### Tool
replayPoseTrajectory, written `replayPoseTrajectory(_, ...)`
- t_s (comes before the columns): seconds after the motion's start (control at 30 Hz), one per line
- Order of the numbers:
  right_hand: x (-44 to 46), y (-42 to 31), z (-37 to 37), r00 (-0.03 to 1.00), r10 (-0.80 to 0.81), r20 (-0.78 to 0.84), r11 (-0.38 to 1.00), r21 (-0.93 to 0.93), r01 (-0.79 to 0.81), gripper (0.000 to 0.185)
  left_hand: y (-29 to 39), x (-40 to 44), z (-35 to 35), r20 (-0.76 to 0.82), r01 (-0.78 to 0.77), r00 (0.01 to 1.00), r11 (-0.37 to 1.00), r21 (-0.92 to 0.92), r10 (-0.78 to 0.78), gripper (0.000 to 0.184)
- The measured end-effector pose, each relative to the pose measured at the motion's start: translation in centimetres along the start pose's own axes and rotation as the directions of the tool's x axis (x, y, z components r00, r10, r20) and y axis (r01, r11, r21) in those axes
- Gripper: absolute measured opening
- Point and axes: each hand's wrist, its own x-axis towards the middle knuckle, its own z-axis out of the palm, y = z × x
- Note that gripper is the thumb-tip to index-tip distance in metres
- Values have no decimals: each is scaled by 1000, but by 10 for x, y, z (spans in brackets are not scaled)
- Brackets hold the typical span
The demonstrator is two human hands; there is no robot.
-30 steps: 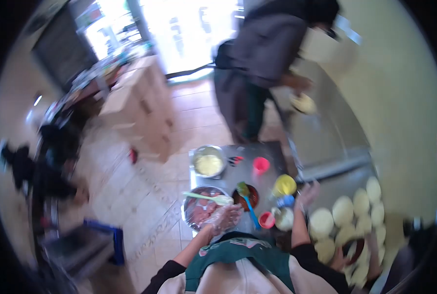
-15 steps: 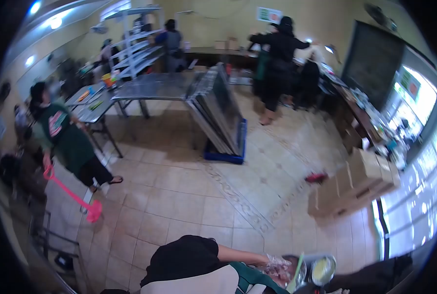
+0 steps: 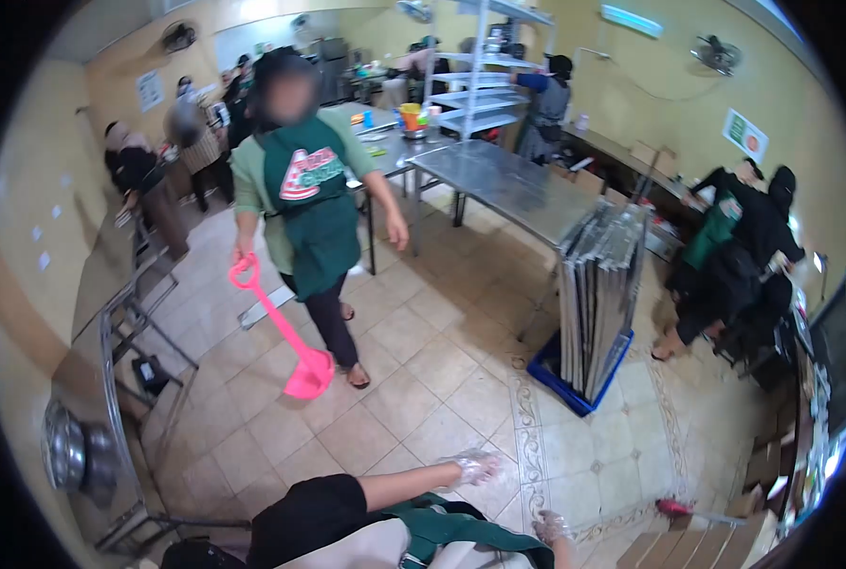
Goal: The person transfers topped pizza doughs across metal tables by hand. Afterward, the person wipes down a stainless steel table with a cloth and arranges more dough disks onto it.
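At the bottom centre of the frame, the left hand [image 3: 480, 467] is released, its fingers loosely spread above the tiled floor [image 3: 399, 379]. A clear plastic glove [image 3: 460, 471] covers it, crumpled at the wrist. Lower and to the right, the right hand [image 3: 553, 528] is also in clear plastic; its fingers show small, and I cannot tell whether they grasp anything. The green apron [image 3: 442, 531] lies along the bottom edge, below the left hand and just beside the right

In the left half, a co-worker [image 3: 304, 190] lowers a pink dustpan [image 3: 309, 375] by its long handle, its scoop near the feet. Right of centre, metal trays [image 3: 594, 303] stand on edge in a blue crate [image 3: 549, 384], beside a metal table [image 3: 499, 180]. Cardboard boxes [image 3: 698, 550] sit at the lower right, and a metal bowl [image 3: 64, 446] at the lower left
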Motion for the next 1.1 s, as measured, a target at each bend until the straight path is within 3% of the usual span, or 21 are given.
replayPoseTrajectory(0.07,44,-3,8,982,-117,151,991,-52,126,54,-19,-13,-51,-84,-75,994,986,-149,63,39)
replayPoseTrajectory(0.13,76,-21,1,942,8,335,997,-74,18,54,-56,-16,-86,-221,-173,969,939,-298,109,37)
replayPoseTrajectory(0.2,126,-15,22,930,-63,362,956,-246,160,53,-72,-4,-113,-331,-243,937,890,-387,112,37)
replayPoseTrajectory(0.27,156,-24,21,893,-152,424,943,-209,260,52,-131,-7,-165,-279,-417,906,786,-455,319,34)
replayPoseTrajectory(0.33,241,31,82,828,-124,548,935,-214,282,50,-158,1,-186,-255,-556,823,630,-542,507,30)
replayPoseTrajectory(0.37,289,10,93,759,-88,646,931,-218,294,49,-146,-5,-181,-303,-588,802,593,-550,514,30)
replayPoseTrajectory(0.43,320,-29,58,737,-125,665,799,-373,472,45,-103,-46,-162,-678,-795,593,447,-410,433,31)
replayPoseTrajectory(0.47,335,-57,52,724,-162,671,667,-466,581,41,-85,-61,-158,-684,-783,617,390,-484,389,30)
replayPoseTrajectory(0.53,386,-94,69,734,-268,624,594,-493,636,38,-58,-74,-160,-728,-799,600,285,-529,332,29)
replayPoseTrajectory(0.6,429,-112,81,788,-421,449,592,-523,614,33,-42,-78,-161,-712,-772,635,285,-569,300,24)
replayPoseTrajectory(0.63,421,-142,71,771,-428,472,558,-534,636,33,-36,-85,-160,-734,-786,617,252,-564,283,24)
replayPoseTrajectory(0.7,379,-208,53,775,-499,389,662,-406,630,36,-33,-99,-160,-776,-641,630,558,-526,-8,44)
replayPoseTrajectory(0.73,433,-208,85,770,-493,405,651,-415,635,36,-45,-100,-166,-776,-643,631,543,-540,-23,44)
replayPoseTrajectory(0.77,458,-212,135,432,-609,665,212,-389,897,40,-59,-104,-174,-724,-584,687,549,-598,-58,48)
replayPoseTrajectory(0.83,411,-272,141,319,-498,806,118,-302,946,41,-81,-111,-196,-649,-502,735,487,-715,-195,53)
replayPoseTrajectory(0.87,405,-273,158,445,-533,720,682,54,730,44,-90,-118,-205,-647,-500,738,489,-715,-191,53)
replayPoseTrajectory(0.93,358,-345,150,231,-442,867,347,-72,935,42,-108,-138,-229,-688,-671,717,157,-724,-113,31)
replayPoseTrajectory(0.97,340,-376,153,251,-457,853,368,-75,927,42,-116,-145,-248,-680,-658,726,183,-730,-99,31)
replayPoseTrajectory(1.03,303,-433,157,246,-197,949,-32,-257,966,38,-136,-161,-287,-714,-662,674,273,-698,-189,30)
replayPoseTrajectory(1.07,294,-465,159,268,-217,939,11,-272,962,38,-167,-167,-312,-702,-638,692,310,-705,-172,30)
replayPoseTrajectory(1.1,285,-491,154,325,-170,930,98,-312,945,38,-197,-175,-333,-900,-792,327,603,-93,290,33)
